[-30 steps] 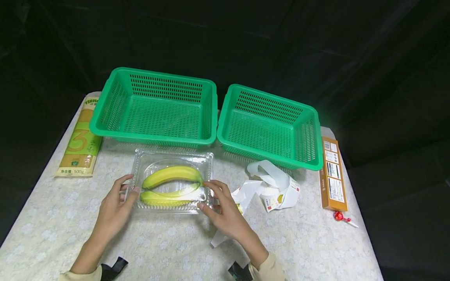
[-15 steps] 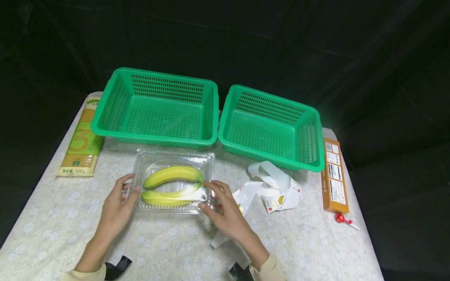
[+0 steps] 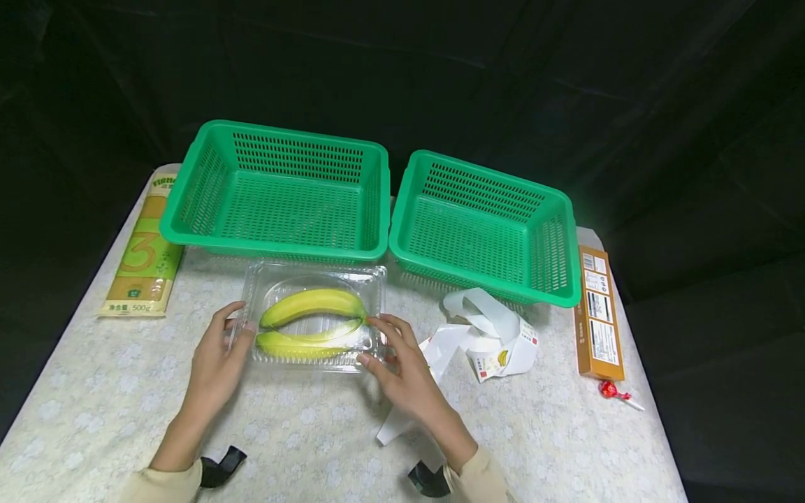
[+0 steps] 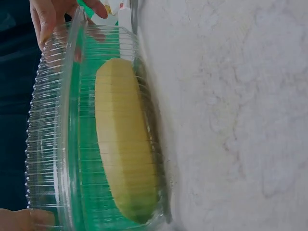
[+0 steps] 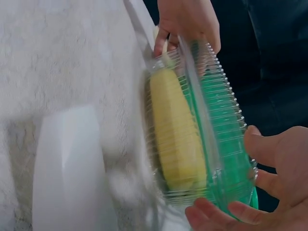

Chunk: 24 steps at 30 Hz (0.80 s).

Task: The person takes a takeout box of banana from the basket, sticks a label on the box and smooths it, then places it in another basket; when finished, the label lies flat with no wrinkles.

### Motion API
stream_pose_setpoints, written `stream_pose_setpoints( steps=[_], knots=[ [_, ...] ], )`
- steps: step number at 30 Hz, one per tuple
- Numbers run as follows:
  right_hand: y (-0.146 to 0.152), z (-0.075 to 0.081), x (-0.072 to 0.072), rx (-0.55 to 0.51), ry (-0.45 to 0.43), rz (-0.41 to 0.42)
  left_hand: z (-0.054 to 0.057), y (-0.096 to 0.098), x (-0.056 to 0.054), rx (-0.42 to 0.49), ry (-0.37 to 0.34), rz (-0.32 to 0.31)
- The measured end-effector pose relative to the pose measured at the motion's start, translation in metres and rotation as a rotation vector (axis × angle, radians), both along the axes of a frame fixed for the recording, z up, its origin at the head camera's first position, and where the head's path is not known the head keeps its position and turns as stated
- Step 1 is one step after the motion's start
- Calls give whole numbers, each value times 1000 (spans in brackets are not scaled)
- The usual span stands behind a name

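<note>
A clear plastic clamshell container [image 3: 376, 279] lies before me with its lid down, a little nearer than the green baskets. Two bananas are inside: an upper one [image 3: 314, 300] and a lower one [image 3: 305, 344]. My left hand [image 3: 214, 370] grips the container's left side, thumb toward the front. On the opposite side my right hand [image 3: 409, 374] holds it between thumb and fingers. The right wrist view shows the right fingers [image 5: 209, 214] under the edge and the thumb on the lid. Whether the container's base touches the table I cannot tell.
Two green plastic baskets [image 3: 277, 248] [image 3: 484, 279] stand side by side behind. A noodle packet [image 3: 141, 258] lies at the left. Crumpled white label strip [image 3: 503, 349] with banana pictures sits right of my right hand. An orange box [image 3: 600, 314] and red lollipop [image 3: 608, 390] are far right.
Both hands have shifted the container slightly away from me and to the right, with the bananas inside. The baskets, packet, label strip and box have stayed where they were.
</note>
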State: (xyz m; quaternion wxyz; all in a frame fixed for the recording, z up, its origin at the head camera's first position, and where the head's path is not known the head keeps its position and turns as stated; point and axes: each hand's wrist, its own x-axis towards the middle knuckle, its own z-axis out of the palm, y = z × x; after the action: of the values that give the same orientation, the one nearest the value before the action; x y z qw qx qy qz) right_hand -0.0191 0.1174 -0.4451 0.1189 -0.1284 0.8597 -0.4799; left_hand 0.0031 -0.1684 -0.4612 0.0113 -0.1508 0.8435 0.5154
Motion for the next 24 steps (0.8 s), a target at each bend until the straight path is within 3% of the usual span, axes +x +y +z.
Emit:
stream_pose_setpoints(
  steps=[11,17,24],
  knots=[
    [0,-4,-16,-42,29,7,-6,6,-18,-42,39,29],
    [0,0,-20,-43,-1,-12,-6,7,-21,-43,50,22],
    [-1,3,-20,5,25,-16,-7,7,-19,-40,45,17]
  ],
)
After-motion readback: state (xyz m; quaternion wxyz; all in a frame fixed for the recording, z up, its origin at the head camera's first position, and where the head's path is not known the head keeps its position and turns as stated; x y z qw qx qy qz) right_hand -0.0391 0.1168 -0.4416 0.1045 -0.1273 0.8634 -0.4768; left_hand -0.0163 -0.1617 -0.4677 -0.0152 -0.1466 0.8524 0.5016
